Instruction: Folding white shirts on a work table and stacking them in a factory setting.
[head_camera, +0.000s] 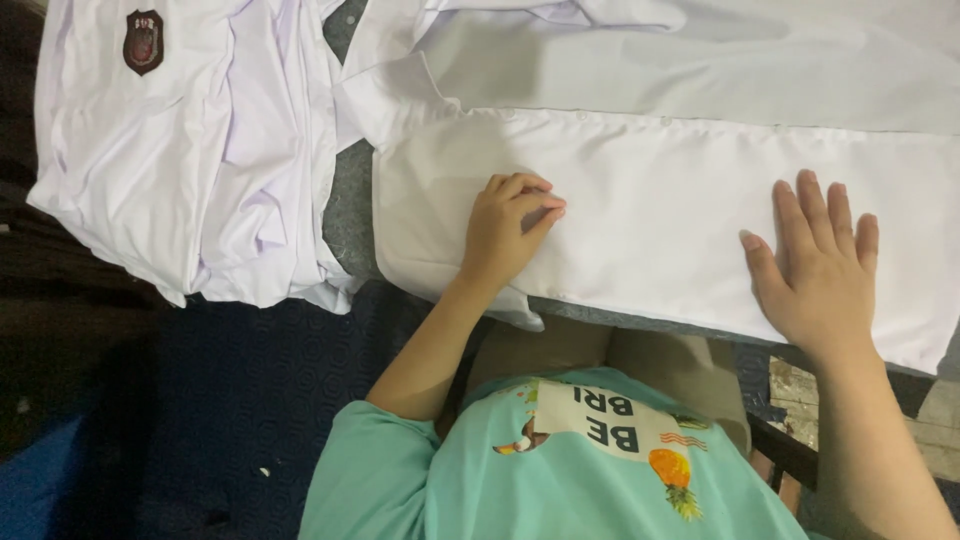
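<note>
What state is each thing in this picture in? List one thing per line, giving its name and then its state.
White shirt: spread flat, partly folded, buttoned.
Left hand: fingers curled, resting on the white shirt.
Right hand: open, palm flat on the white shirt.
Folded shirt with badge: folded, lying to the left, untouched.

A grey desk (350, 215) carried two white shirts: one flat shirt (650, 210) stretched along its near edge, and a crumpled shirt with a dark badge (190, 140) lay toward the left end.
</note>
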